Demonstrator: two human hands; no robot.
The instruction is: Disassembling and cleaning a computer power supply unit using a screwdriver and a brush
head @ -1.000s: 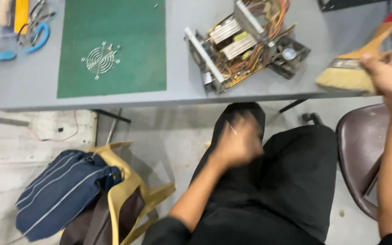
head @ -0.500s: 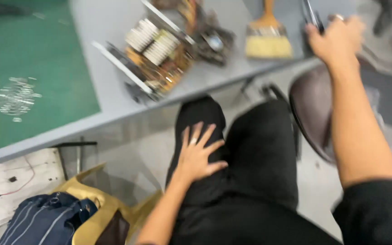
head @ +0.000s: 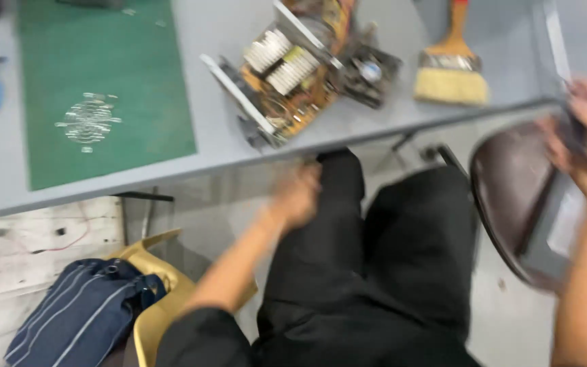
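The table (head: 388, 129) is grey, the mat (head: 103, 75) green, the trousers (head: 375, 272) black, the chair (head: 164, 299) yellow, and the cloth (head: 76, 319) navy with pale stripes.

Electronics repair workshop, grey workbench (head: 171, 163), green cutting mat (head: 123, 81), opened power supply (head: 293, 75), dusting brush (head: 451, 68)

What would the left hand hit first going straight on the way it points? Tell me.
The left hand, blurred above the thigh, points up toward the grey table. Its front edge looks first in line, with the opened electronics unit beyond; depth is unclear.

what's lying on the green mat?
On the green mat lies a round wire fan guard. Small bits sit near its top edge, too blurred to identify. Neither hand touches it.
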